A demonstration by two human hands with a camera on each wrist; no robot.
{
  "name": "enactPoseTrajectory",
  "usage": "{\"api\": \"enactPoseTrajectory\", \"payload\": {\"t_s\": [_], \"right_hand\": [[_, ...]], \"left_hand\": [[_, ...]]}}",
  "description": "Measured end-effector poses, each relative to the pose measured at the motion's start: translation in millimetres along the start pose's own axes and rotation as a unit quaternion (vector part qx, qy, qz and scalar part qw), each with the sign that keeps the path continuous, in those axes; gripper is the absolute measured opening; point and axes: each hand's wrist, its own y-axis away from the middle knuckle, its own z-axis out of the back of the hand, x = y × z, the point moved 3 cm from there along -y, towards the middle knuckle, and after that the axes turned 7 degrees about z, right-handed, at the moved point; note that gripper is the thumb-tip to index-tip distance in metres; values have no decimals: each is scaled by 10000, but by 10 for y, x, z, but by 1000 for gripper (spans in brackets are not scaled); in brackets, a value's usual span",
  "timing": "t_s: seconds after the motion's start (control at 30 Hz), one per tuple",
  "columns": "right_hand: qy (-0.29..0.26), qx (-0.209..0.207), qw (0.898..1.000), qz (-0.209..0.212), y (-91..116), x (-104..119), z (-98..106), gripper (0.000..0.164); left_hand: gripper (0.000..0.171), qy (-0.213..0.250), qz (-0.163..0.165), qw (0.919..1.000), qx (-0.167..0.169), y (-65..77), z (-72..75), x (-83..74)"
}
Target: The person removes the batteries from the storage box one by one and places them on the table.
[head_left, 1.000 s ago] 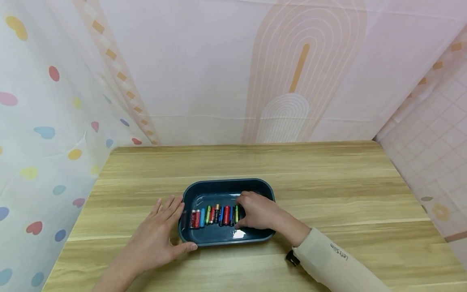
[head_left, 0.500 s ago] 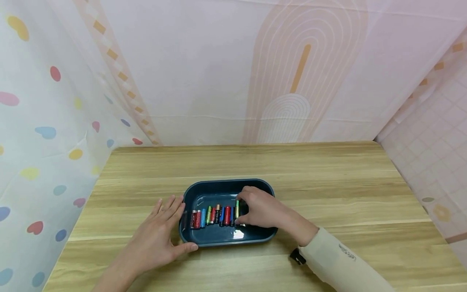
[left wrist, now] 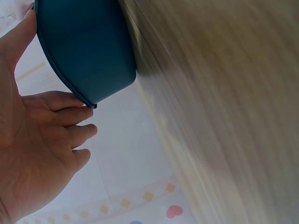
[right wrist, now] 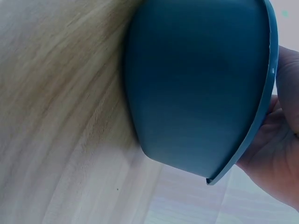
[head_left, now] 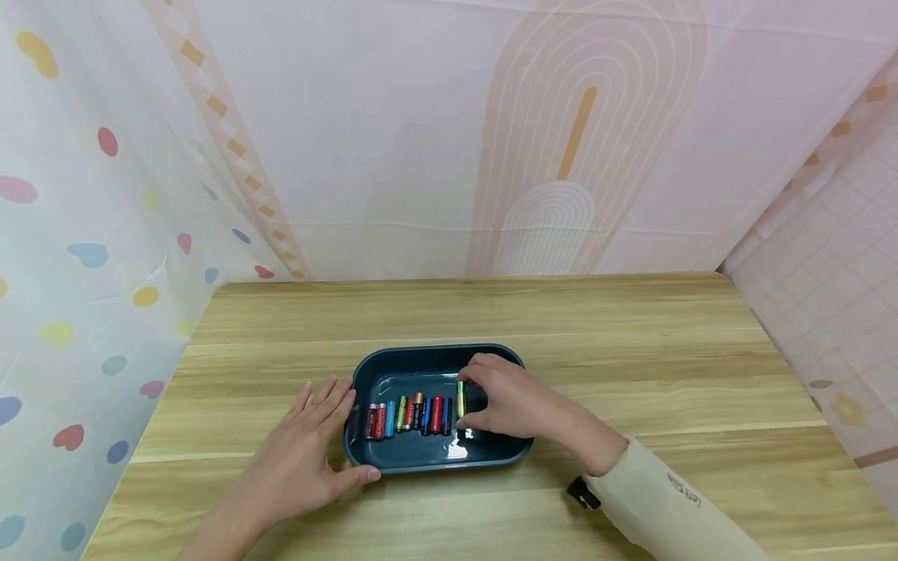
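A dark blue tray (head_left: 414, 452) holds a side-by-side row of several small batteries, among them a red battery (head_left: 436, 414) and a light blue battery (head_left: 390, 419). At the row's right end, my right hand (head_left: 512, 399) pinches a green battery (head_left: 461, 399) by its two ends, between fingers and thumb. Over the tray's left end lies my left hand (head_left: 302, 452), fingers extended against the rim and thumb at the front edge. In the left wrist view the left hand (left wrist: 42, 140) touches the rim. The tray wall (right wrist: 196, 84) hides most of the right hand (right wrist: 273, 154) in the right wrist view.
The tray stands on a wood-grain table (head_left: 631, 351). A patterned cloth (head_left: 379, 140) hangs behind it, with a dotted cloth (head_left: 84, 327) on the left and a checked one (head_left: 849, 288) on the right. A black strap (head_left: 584, 493) shows by the right sleeve.
My right hand has drawn back slightly to the right with the green battery, opening a small gap from the row. The left hand and the tray stay nearly still.
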Motion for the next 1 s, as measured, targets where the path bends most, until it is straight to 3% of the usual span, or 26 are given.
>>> {"api": "enactPoseTrajectory", "payload": {"t_s": [0.6,1.0], "right_hand": [[-332,-222,9991,-107,136,-43,128,57],[-243,-424,9984,-273,327,-122,254,59]], "left_hand": [[120,41,58,10000,8,20,-11,11],[118,29,34,10000,8,10,-26,10]]}}
